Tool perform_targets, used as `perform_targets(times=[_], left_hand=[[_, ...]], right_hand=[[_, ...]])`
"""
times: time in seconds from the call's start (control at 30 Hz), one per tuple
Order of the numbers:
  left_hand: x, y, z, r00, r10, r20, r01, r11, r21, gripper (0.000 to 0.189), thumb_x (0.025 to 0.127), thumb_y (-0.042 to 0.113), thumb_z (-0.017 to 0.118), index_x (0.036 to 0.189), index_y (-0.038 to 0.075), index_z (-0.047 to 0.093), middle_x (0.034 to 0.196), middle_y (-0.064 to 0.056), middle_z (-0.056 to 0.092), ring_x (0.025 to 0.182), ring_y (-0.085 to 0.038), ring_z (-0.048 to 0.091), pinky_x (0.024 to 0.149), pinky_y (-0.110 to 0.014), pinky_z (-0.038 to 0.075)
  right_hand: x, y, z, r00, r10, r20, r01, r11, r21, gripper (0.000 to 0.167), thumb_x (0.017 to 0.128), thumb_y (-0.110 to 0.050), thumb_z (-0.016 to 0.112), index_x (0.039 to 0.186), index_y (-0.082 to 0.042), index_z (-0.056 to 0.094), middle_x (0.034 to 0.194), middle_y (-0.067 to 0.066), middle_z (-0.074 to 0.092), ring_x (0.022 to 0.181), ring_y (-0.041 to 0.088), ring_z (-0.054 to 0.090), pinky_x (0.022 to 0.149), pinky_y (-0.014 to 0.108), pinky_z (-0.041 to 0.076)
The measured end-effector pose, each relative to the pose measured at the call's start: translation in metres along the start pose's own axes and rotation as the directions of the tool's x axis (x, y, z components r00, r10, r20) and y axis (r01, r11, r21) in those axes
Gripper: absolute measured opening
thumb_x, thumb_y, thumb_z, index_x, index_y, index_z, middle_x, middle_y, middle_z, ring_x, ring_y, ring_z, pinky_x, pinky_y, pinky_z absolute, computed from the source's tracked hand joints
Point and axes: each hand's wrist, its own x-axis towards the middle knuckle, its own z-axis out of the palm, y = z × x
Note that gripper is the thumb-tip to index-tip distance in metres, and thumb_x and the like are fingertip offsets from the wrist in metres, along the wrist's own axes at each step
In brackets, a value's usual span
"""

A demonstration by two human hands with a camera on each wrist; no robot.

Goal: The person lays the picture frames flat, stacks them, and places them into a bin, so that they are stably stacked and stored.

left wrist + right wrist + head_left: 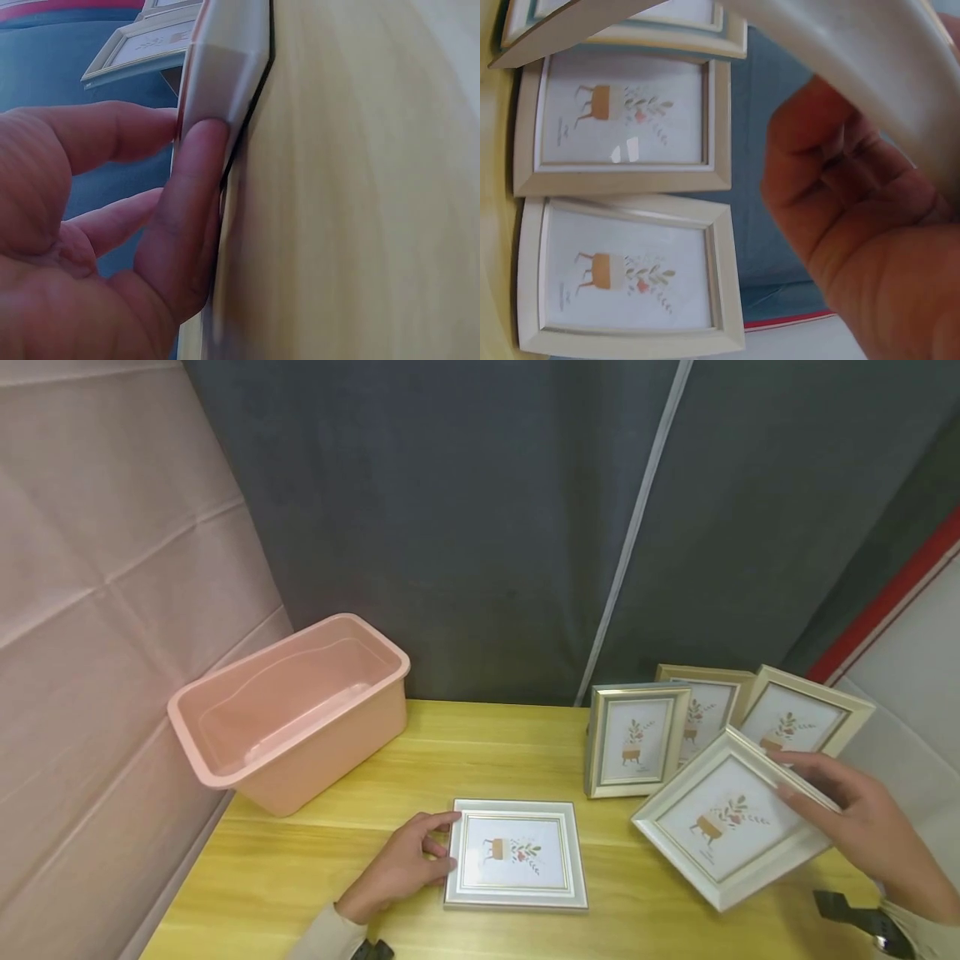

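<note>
In the head view a silver-white picture frame (pixel 577 860) lies face up on the table. My left hand (pixel 408 864) is at its left short side, fingertips touching the rim. The left wrist view shows one fingertip (pixel 206 135) pressed against the frame's side edge (pixel 217 79). My right hand (pixel 862 818) grips another silver-white frame (pixel 678 852) by its right-hand edge, holding it tilted above the table. Part of that held frame (pixel 862 60) crosses the right wrist view. Each visible print shows a plant in a pot.
Behind the held frame stand a gold-silver frame (pixel 596 743), a tan frame (pixel 705 673) and a cream frame (pixel 843 702). A pink plastic bin (pixel 337 747) sits at the back left of the wooden table (pixel 480 752). Dark curtain (pixel 450 527) hangs behind.
</note>
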Motion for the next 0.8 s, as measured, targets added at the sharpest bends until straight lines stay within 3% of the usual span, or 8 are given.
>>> perform_targets(times=[0.23,0.5,0.8], left_hand=[[-0.002,0.004,0.000,1.000,-0.009,-0.003,0.009,1.000,-0.008,0.067,0.091,0.003,0.080,0.153,0.012,0.055,0.139,-0.018,0.056,0.102,-0.024,0.062,0.071,-0.030,0.066],[-0.004,0.009,-0.002,1.000,-0.025,-0.009,0.025,0.999,-0.021,0.067,0.091,0.006,0.080,0.153,0.011,0.055,0.139,-0.019,0.056,0.102,-0.024,0.064,0.074,-0.030,0.066],[-0.007,0.021,-0.008,0.995,0.059,-0.074,-0.056,0.997,0.049,0.060,0.098,0.024,0.077,0.153,0.015,0.055,0.144,-0.018,0.059,0.105,-0.021,0.068,0.078,-0.028,0.062]], right_hand=[[-0.006,-0.015,0.004,0.998,-0.001,-0.063,0.001,1.000,0.009,0.044,0.097,-0.005,0.076,0.140,-0.011,0.067,0.132,-0.032,0.061,0.109,-0.021,0.054,0.076,0.001,0.045],[-0.009,-0.035,0.010,0.992,-0.090,-0.093,0.098,0.992,0.080,0.046,0.093,0.010,0.072,0.137,0.000,0.065,0.136,-0.031,0.062,0.121,-0.019,0.055,0.089,-0.001,0.043],[-0.010,-0.057,0.022,0.988,-0.129,-0.089,0.140,0.981,0.131,0.047,0.090,0.017,0.070,0.135,0.003,0.065,0.134,-0.025,0.066,0.121,-0.013,0.060,0.089,0.002,0.047]])
